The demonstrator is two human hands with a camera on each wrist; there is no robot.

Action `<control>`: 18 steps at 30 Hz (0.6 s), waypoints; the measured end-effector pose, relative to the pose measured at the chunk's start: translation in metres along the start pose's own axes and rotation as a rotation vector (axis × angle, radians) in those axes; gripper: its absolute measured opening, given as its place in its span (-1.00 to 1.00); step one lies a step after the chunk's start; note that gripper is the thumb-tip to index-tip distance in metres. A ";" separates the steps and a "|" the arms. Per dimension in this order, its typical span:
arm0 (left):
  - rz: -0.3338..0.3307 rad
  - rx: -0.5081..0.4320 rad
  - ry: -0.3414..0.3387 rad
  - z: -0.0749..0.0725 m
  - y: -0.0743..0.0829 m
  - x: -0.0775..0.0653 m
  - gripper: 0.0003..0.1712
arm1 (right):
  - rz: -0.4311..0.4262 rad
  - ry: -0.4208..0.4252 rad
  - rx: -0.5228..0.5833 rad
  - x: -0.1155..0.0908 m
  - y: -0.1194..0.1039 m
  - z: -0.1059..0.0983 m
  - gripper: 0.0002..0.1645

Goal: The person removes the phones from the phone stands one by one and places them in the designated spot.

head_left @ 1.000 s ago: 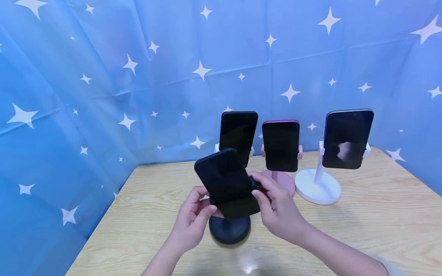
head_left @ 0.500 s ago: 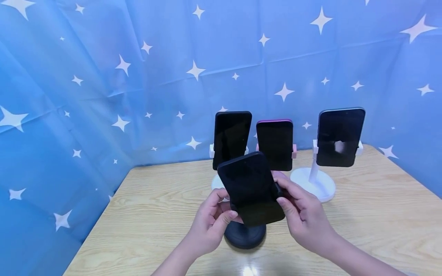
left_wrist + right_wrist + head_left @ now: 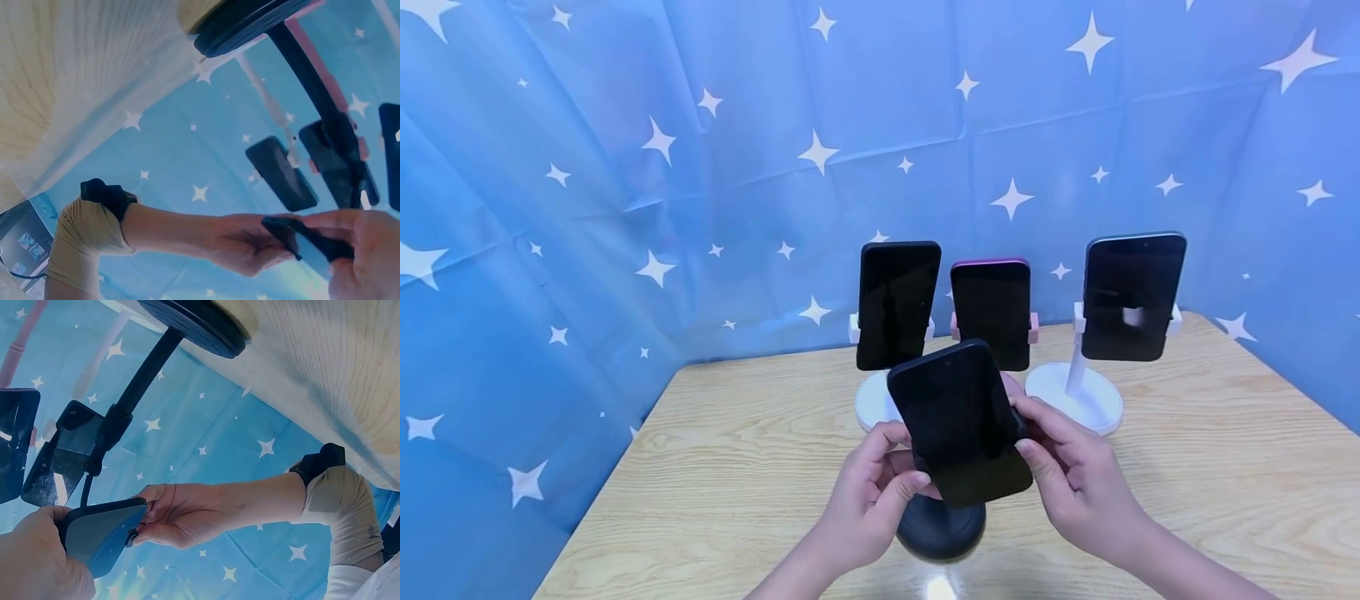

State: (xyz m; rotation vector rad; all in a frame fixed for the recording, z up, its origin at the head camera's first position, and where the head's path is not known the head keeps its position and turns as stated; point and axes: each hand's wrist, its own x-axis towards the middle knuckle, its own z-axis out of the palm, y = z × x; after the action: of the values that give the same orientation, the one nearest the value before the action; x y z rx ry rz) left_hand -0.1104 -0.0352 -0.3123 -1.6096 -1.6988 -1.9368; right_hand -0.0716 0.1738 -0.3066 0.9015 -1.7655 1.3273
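Observation:
A black phone (image 3: 958,429) leans back, tilted, at the head of a black phone stand. The stand's round base (image 3: 942,531) rests on the table below it, and its black pole (image 3: 147,381) shows in the right wrist view. My left hand (image 3: 872,500) grips the holder at the phone's left edge, with the thumb in front and the fingers curled behind. At the opposite edge, my right hand (image 3: 1078,479) pinches the black clamp arm (image 3: 1019,423) between thumb and fingers. Much of the clamp is hidden behind the phone and fingers.
Behind stand three more phones on stands: a black phone (image 3: 898,304) on a white one, a pink-edged phone (image 3: 992,312) on a pink one, and a blue-edged phone (image 3: 1135,296) on a white one. A star-patterned blue curtain (image 3: 737,208) backs the wooden table (image 3: 722,450).
Both hands and the held phone appear further right and slightly lower in the head view, which has itself shifted a little. The right clamp arm now sits closer to the phone's edge.

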 end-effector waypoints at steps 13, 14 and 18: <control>0.067 0.004 -0.034 0.006 -0.003 -0.004 -0.69 | -0.021 -0.008 0.150 -0.008 -0.002 -0.002 -0.57; 0.066 0.003 -0.037 0.006 -0.003 -0.004 -0.69 | -0.023 -0.007 0.155 -0.009 -0.002 -0.002 -0.57; 0.065 0.012 -0.041 0.006 -0.003 -0.005 -0.68 | -0.019 -0.003 0.141 -0.011 -0.002 -0.002 -0.58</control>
State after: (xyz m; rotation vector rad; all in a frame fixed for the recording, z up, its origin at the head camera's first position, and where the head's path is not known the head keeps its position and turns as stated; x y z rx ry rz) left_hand -0.1069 -0.0319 -0.3191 -1.6899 -1.6479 -1.8728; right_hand -0.0646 0.1765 -0.3146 0.9949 -1.6783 1.4533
